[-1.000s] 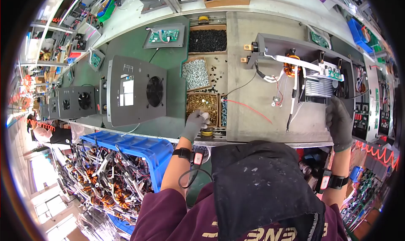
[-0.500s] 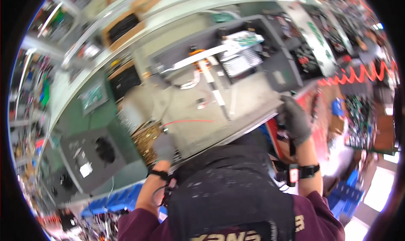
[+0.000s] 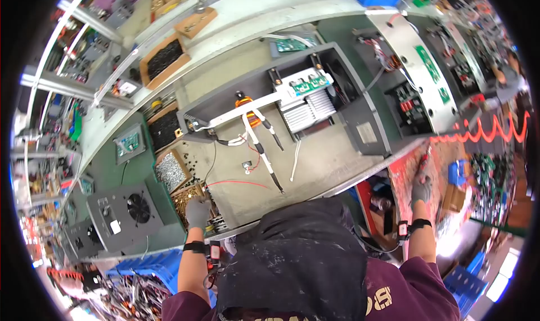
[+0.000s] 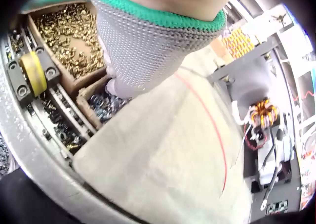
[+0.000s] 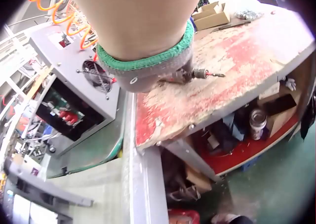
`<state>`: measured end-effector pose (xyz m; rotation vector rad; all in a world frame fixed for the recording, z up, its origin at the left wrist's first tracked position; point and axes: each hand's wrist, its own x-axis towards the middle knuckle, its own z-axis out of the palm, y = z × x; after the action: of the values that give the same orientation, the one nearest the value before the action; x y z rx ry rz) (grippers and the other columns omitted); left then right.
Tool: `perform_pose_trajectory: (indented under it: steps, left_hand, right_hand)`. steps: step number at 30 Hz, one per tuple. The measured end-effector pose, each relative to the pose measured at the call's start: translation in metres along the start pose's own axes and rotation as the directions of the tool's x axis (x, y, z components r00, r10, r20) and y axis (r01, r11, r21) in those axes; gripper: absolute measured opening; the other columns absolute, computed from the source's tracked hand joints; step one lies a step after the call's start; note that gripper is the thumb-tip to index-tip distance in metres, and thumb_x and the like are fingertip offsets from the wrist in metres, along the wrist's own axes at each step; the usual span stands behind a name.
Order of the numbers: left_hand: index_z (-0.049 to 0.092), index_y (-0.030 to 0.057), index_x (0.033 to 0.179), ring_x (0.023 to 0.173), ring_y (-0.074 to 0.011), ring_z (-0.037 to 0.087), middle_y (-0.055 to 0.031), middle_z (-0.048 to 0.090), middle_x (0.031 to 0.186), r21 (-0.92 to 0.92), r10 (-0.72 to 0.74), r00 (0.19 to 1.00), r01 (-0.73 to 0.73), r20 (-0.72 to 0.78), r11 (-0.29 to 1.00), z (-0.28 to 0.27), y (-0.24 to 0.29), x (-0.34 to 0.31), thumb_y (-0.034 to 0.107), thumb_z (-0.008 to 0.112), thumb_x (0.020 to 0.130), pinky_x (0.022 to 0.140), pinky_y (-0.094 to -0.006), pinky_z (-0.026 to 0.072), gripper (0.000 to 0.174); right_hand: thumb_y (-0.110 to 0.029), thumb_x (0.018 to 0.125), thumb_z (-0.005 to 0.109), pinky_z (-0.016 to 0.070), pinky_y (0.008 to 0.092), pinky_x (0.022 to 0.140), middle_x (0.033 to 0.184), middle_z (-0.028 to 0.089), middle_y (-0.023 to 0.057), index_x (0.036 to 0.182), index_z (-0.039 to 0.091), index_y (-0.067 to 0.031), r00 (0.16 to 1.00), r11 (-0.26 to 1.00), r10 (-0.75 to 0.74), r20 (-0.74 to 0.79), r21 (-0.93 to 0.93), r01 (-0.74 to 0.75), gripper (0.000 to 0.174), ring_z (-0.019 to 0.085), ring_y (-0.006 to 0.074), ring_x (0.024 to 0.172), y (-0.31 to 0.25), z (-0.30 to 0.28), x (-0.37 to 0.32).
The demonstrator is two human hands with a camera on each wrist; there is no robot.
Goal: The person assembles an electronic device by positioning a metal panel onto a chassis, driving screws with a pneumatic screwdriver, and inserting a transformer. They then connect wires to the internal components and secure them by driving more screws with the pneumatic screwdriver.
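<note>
My left hand point(image 3: 198, 212), in a grey knit glove, is down at the parts boxes on the bench's front left. In the left wrist view its fingertips reach into a small cardboard box of silvery screws point(image 4: 101, 105), next to a box of brass-coloured fasteners point(image 4: 69, 33); I cannot tell whether they pinch one. Off to the right, my gloved right hand point(image 3: 421, 190) grips a power screwdriver point(image 5: 199, 73) over a worn red-topped table point(image 5: 222, 93). The screwdriver's bit points away from the hand; the glove hides most of its body.
On the bench lies an open grey metal housing point(image 3: 364, 131) with a finned heatsink point(image 3: 308, 114), a copper coil point(image 3: 245, 103) and loose cables. A fan-fitted housing point(image 3: 126, 214) stands at left. A coiled red air hose point(image 3: 484, 131) crosses at right.
The head view has turned right. My right hand has left the housing's side, moved right to the red-topped table and taken hold of the screwdriver. My left hand stays at the parts boxes.
</note>
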<state>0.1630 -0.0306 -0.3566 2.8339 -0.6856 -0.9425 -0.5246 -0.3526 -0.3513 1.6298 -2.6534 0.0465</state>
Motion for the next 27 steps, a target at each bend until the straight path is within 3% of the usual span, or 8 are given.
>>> perform_pose_trajectory:
  steps: [3,8,10,13,17,21,23,27]
  left_hand:
    - [0.062,0.0042,0.092,0.054,-0.007,0.046,0.0022,0.053,0.067,-0.877,-0.016,0.954,0.28,0.298,0.39,-0.058,0.035,-0.046,0.012,0.062,0.086,0.048,-0.0212,0.0361,0.01]
    - [0.058,0.0092,0.099,0.07,-0.0092,0.043,-0.0012,0.053,0.085,-0.864,0.444,0.888,0.314,0.12,-0.394,-0.078,0.114,-0.093,0.011,0.063,0.084,0.058,-0.0218,0.0364,0.016]
    - [0.058,0.0076,0.099,0.075,-0.012,0.047,-0.0028,0.054,0.086,-0.838,0.43,0.89,0.347,0.153,-0.421,-0.083,0.15,-0.097,0.009,0.063,0.082,0.061,-0.0239,0.0399,0.018]
    - [0.058,0.0059,0.099,0.079,-0.0139,0.051,-0.0048,0.055,0.09,-0.808,0.507,0.849,0.4,0.149,-0.432,-0.087,0.192,-0.088,0.006,0.06,0.082,0.062,-0.0238,0.0425,0.017]
    - [0.058,0.005,0.1,0.08,-0.0129,0.052,-0.0027,0.052,0.088,-0.814,0.697,0.702,0.485,0.144,-0.319,-0.094,0.239,-0.069,0.003,0.058,0.081,0.064,-0.0243,0.0425,0.019]
    - [0.057,0.0034,0.102,0.077,-0.0124,0.051,-0.0022,0.051,0.088,-0.87,0.655,0.733,0.432,0.184,-0.239,-0.084,0.275,-0.055,0.002,0.057,0.084,0.063,-0.023,0.0422,0.018]
    - [0.056,0.0048,0.1,0.076,-0.0114,0.049,-0.0041,0.055,0.091,-0.896,0.677,0.695,0.427,0.242,-0.119,-0.076,0.289,-0.047,0.003,0.054,0.086,0.064,-0.0224,0.0411,0.014]
    - [0.056,0.0043,0.1,0.073,-0.0095,0.049,-0.0025,0.054,0.084,-0.855,0.767,0.594,0.505,0.242,-0.122,-0.063,0.304,-0.038,0.015,0.059,0.092,0.062,-0.0228,0.0405,0.014]
  right_hand:
    - [-0.052,0.078,0.056,0.0431,0.0467,0.092,0.125,0.051,0.031,0.132,0.041,0.0023,0.949,0.988,0.077,0.306,0.105,-0.114,0.078,0.053,0.0435,0.112,0.01,0.018,0.037]
    - [-0.052,0.078,0.06,0.0456,0.0453,0.085,0.114,0.056,0.0263,0.126,0.043,0.0014,0.985,0.986,0.042,0.167,0.15,-0.067,0.074,0.058,0.0417,0.1,0.039,0.09,0.074]
    - [-0.049,0.08,0.061,0.0519,0.0438,0.073,0.098,0.065,0.0212,0.116,0.052,-0.002,0.99,0.941,0.06,0.13,0.324,-0.1,0.06,0.064,0.038,0.085,0.038,0.086,0.072]
    - [-0.045,0.083,0.062,0.0431,0.031,0.04,0.062,0.056,0.0045,0.087,0.053,-0.0106,0.708,0.355,-0.06,0.703,0.678,-0.644,0.036,0.056,0.0199,0.047,0.006,-0.002,0.045]
    - [-0.048,0.084,0.062,0.0307,0.0224,0.031,0.056,0.047,-0.0015,0.087,0.054,-0.0136,0.983,0.295,0.125,0.134,0.941,-0.166,0.036,0.041,0.0099,0.036,-0.094,-0.129,-0.006]
    - [-0.044,0.087,0.06,0.0492,0.0269,0.044,0.094,0.062,0.0074,0.123,0.049,-0.0102,0.969,-0.026,-0.001,-0.248,0.968,0.248,0.05,0.061,0.0168,0.079,-0.152,-0.211,-0.016]
    - [-0.049,0.083,0.062,0.0596,0.0397,0.061,0.123,0.054,0.0124,0.13,0.043,-0.0068,0.876,-0.37,-0.452,-0.17,0.929,-0.011,0.066,0.059,0.0258,0.104,-0.168,-0.237,-0.014]
    - [-0.035,0.083,0.067,0.0465,0.0534,0.096,0.134,0.043,0.0189,0.132,0.041,-0.0076,0.689,-0.452,-0.624,-0.369,0.889,0.067,0.062,0.052,0.0325,0.115,-0.278,-0.269,-0.058]
